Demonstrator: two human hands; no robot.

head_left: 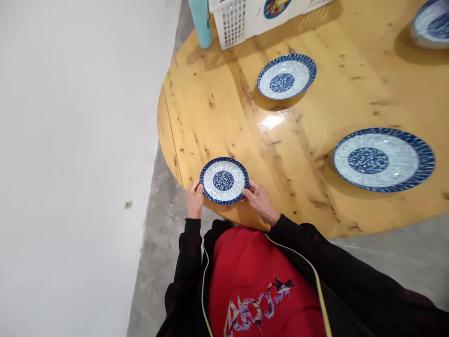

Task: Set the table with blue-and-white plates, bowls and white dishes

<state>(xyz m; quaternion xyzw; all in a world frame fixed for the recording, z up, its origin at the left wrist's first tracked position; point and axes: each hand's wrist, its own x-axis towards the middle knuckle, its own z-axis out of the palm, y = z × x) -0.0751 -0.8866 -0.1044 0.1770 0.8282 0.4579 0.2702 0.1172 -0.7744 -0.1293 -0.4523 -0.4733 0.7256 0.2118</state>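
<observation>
A blue-and-white patterned plate is held between my two hands at the near edge of the wooden table. My left hand grips its left rim, thumb on top. On the opposite rim, my right hand is closed with the thumb over the edge and the fingers partly hidden beneath. Two matching plates lie nearby on the table: one plate to the right and another plate farther back.
The oval wooden table carries a white plastic basket and a light-blue cup-like container at the back. Another patterned dish is cut off at the top right. A white wall rises on the left.
</observation>
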